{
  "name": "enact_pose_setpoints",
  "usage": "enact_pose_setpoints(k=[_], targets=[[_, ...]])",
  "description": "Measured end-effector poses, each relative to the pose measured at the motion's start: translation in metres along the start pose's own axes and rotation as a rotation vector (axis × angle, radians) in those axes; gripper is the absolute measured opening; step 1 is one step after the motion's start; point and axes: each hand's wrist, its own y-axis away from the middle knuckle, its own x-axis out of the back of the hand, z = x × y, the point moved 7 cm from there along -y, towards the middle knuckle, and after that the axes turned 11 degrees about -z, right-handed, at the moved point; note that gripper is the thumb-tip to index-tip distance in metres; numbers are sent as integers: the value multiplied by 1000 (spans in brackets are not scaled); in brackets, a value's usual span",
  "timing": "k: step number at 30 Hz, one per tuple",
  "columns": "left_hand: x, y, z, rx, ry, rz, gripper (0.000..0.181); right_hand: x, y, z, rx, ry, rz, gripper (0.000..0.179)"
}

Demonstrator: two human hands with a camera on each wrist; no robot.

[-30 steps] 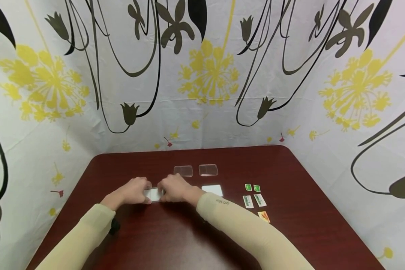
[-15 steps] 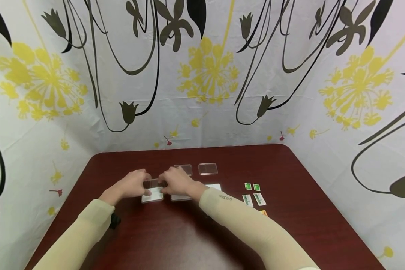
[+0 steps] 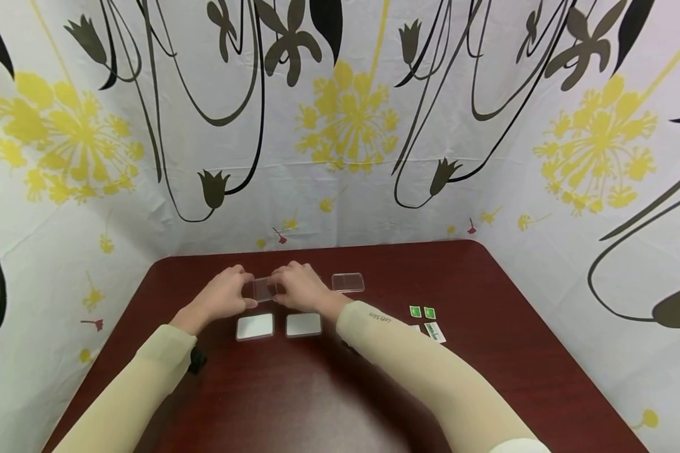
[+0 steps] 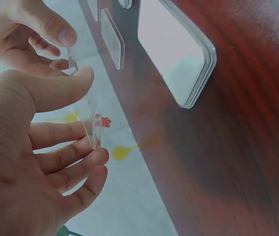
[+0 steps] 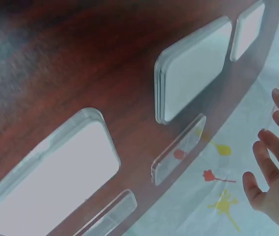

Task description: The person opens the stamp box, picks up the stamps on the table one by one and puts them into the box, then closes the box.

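A thin clear plastic lid [image 3: 264, 289] is gripped by its ends between my two hands, raised behind the row of white rectangular cases. My left hand [image 3: 225, 292] pinches its left end, thumb and fingers on either side in the left wrist view, where the lid [image 4: 96, 128] appears edge-on. On the opposite end is my right hand [image 3: 297, 287]. Nearest below the hands lie a left white case [image 3: 255, 326] and a middle white case [image 3: 303, 324], both with clear rims. A further white case [image 5: 56, 182] shows in the right wrist view; my right forearm covers it in the head view.
Another clear lid [image 3: 348, 282] lies flat near the far edge; one more clear lid [image 5: 179, 150] shows in the right wrist view. Green square stickers [image 3: 422, 312] and a white-and-green label [image 3: 435, 332] lie on the right. Patterned cloth [image 3: 340, 207] hangs behind the table [image 3: 515, 377].
Both hands have lifted the clear lid off the left white case and carried it away toward the far edge. The left case now lies uncovered by the hands.
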Motion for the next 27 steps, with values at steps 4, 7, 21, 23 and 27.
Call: enact_pose_setpoints(k=[4,7,21,23,27], targets=[[5,-5,-4,15,16,22,57,4,-2,8,-31,-18,19,32],[6,-10,-8,28,29,24,56,4,-3,12,-49,-16,8,34],[-17,-32,-22,70,87,-75,54,-5,7,33,-126,-42,-50,33],[-19,-34,-24,79,96,-84,53,-7,10,35,-129,-40,-62,32],[-25,-36,-27,85,114,-100,53,-12,15,40,-139,-46,-98,31]])
